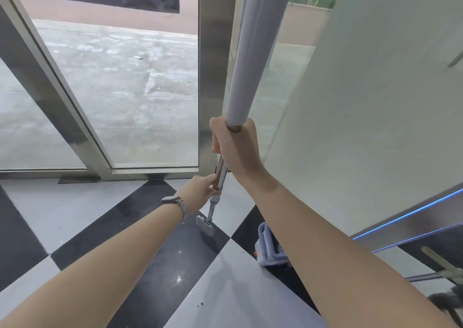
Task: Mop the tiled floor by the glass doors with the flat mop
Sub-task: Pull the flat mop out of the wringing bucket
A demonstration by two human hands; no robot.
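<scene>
head cam looks down at both bare arms stretched out toward the glass doors. right hand (235,147) is wrapped around the long flat mop handle (246,59) right where the pale grey sleeve ends and the shiny chrome tube begins, fingers curled tight together around it, thumb on the near side. left hand (200,187) grips the chrome tube lower down, just above the joint; fingers closed round the tube, though most of them are hidden behind it so exact placement can't be told. silver metal-band wristwatch (172,200) sits on the left wrist.

handle runs nearly upright, leaning slightly toward the camera. small white rectangular flat mop head (205,226) is at the bottom, apparently flat on a black tile, but it is small and blurred, so contact is probably there rather than certain. it sits near the steel-framed glass doors (140,89), close to the door threshold.

black and white checkered tiled floor (155,265) shows wet glints on the dark tile in front of the person. pale blue-grey mop wringer bucket (269,247) stands on the floor to the right of the mop head, partly hidden by the right forearm. white wall panel (375,102) fills the right side.
</scene>
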